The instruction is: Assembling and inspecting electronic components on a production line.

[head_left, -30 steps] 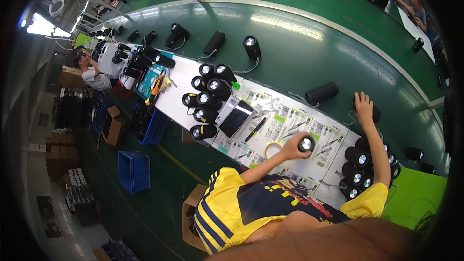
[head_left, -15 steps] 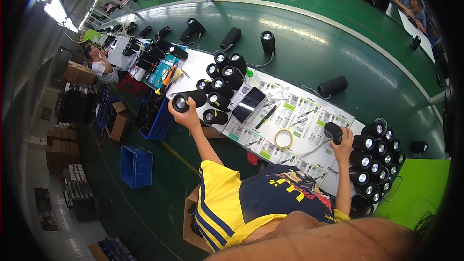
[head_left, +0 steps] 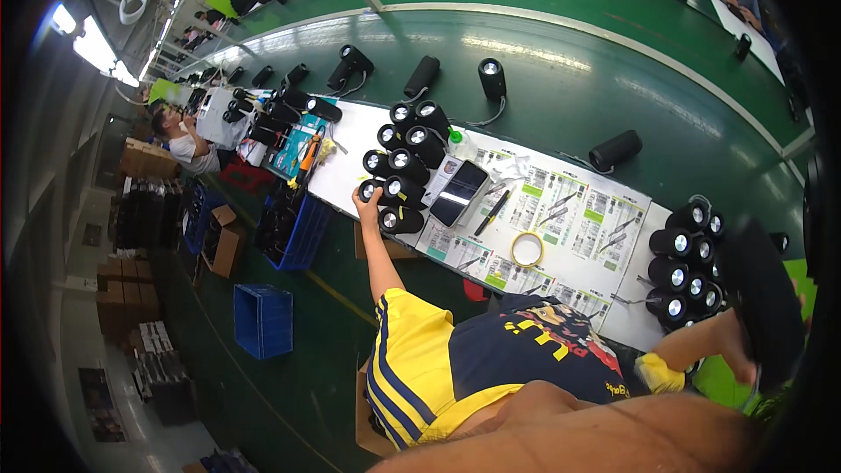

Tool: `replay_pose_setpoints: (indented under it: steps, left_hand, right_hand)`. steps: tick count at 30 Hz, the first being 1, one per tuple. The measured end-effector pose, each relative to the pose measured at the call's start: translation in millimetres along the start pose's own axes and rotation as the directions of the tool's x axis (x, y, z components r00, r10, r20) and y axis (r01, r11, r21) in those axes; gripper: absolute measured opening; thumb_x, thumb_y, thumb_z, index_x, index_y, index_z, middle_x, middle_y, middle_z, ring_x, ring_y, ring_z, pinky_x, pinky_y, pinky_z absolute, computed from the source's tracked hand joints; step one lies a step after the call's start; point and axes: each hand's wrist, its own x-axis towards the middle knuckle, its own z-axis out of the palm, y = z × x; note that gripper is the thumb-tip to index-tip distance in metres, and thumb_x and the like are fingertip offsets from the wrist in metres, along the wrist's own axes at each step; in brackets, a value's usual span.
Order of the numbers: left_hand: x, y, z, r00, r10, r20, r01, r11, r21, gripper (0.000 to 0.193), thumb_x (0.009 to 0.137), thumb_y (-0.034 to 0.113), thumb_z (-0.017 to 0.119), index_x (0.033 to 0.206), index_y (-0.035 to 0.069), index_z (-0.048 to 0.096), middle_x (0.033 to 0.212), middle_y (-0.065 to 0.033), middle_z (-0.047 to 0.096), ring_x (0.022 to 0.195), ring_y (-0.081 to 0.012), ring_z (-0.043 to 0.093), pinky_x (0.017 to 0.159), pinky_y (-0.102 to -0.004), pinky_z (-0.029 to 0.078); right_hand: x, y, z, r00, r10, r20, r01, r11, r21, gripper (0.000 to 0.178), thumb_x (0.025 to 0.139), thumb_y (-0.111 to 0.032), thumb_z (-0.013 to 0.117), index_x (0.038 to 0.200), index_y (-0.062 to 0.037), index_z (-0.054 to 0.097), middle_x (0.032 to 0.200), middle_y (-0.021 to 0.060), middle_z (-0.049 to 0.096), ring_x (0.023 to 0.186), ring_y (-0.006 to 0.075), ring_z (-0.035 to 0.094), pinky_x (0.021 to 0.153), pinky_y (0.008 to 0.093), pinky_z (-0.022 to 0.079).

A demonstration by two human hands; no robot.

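While the left hand (head_left: pixel 365 209) pinches the silver-ended top of a black cylinder (head_left: pixel 371 186) at the near edge of the left-hand group (head_left: pixel 406 162) on the white worktop (head_left: pixel 346 156), the right hand (head_left: pixel 734 346) grips a larger-looking dark cylinder (head_left: pixel 762 298) (blurred, raised close to the camera), partly in front of the right-hand group (head_left: pixel 668 275). The step seems to be setting one piece among its neighbours while holding another; next probably calls for a gentle left release, tipping nothing.
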Motion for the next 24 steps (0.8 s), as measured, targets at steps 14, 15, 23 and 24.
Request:
replay_pose_setpoints:
  steps: [14,15,23,24]
  left_hand:
    - [-91,146,92,0.924,0.209,0.321,-0.340,0.832,0.438,0.073,0.074,0.022,0.068,0.130,-0.003,0.029,0.129,-0.0204,0.038,0.120,-0.0321,0.037,0.101,-0.0405,0.028]
    - [-119,156,120,0.873,0.214,0.438,-0.278,0.957,0.086,0.070,0.076,0.026,0.066,0.130,-0.001,0.031,0.129,-0.0157,0.040,0.118,-0.0285,0.040,0.100,-0.0395,0.030]
    - [-300,202,268,0.086,0.126,0.988,0.263,0.954,-0.145,0.102,0.064,0.042,0.071,0.139,0.004,0.013,0.138,-0.0150,0.025,0.128,-0.0254,0.026,0.105,-0.0354,0.020]
    - [-306,203,271,0.111,0.102,0.989,0.358,0.924,-0.135,0.101,0.065,0.042,0.070,0.140,0.004,0.013,0.138,-0.0145,0.024,0.128,-0.0254,0.026,0.105,-0.0351,0.020]
  right_hand:
    - [-50,-54,0,0.898,0.432,0.082,0.062,-0.308,0.949,0.094,0.039,-0.035,0.087,0.116,-0.0037,0.043,0.117,0.0094,0.047,0.101,0.0217,0.048,0.091,0.0358,0.034]
    - [-63,-40,9,0.937,0.024,0.349,-0.348,0.140,0.927,0.091,0.046,-0.028,0.086,0.120,-0.0070,0.038,0.119,0.0149,0.044,0.101,0.0240,0.050,0.085,0.0362,0.041]
    - [-138,-27,8,0.454,0.326,0.829,-0.798,0.563,0.215,0.073,0.064,-0.026,0.076,0.122,-0.0072,0.036,0.116,0.0123,0.044,0.107,0.0234,0.045,0.094,0.0349,0.034]
    - [-130,-21,7,0.544,0.223,0.809,-0.561,0.814,0.153,0.066,0.065,-0.027,0.074,0.120,-0.0092,0.042,0.118,0.0127,0.044,0.108,0.0266,0.044,0.094,0.0374,0.033]
